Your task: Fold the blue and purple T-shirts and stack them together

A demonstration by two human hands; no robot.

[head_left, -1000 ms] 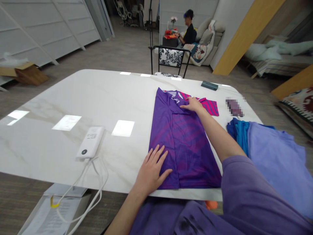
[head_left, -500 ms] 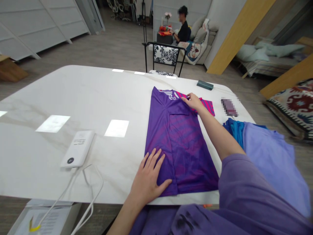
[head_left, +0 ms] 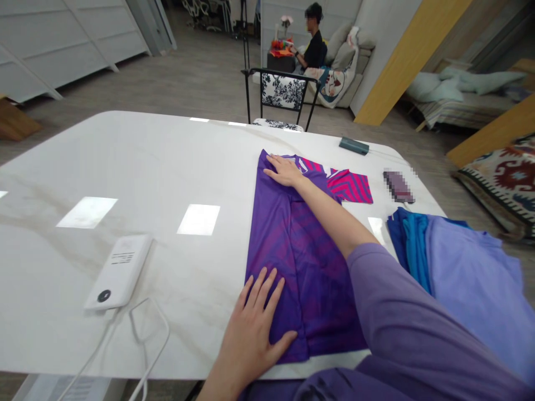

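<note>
A purple jersey lies on the white table, its left side folded over lengthwise. A pink striped sleeve sticks out to the right near the collar. My left hand rests flat with fingers spread on the jersey's near left part, by the hem. Across the fabric reaches my right arm, and my right hand lies with fingers stretched out on the far left corner, near the collar. Part of the jersey's right side is hidden under my right forearm and sleeve.
To the right sits a pile of folded clothes, blue and lavender. A blurred phone-like object and a dark green case lie farther back. At left is a white power bank with cables. A chair and a seated person are beyond.
My right hand has moved left, from the jersey's right shoulder to its far left corner. More of the striped sleeve shows. My left hand stays on the near left part.
</note>
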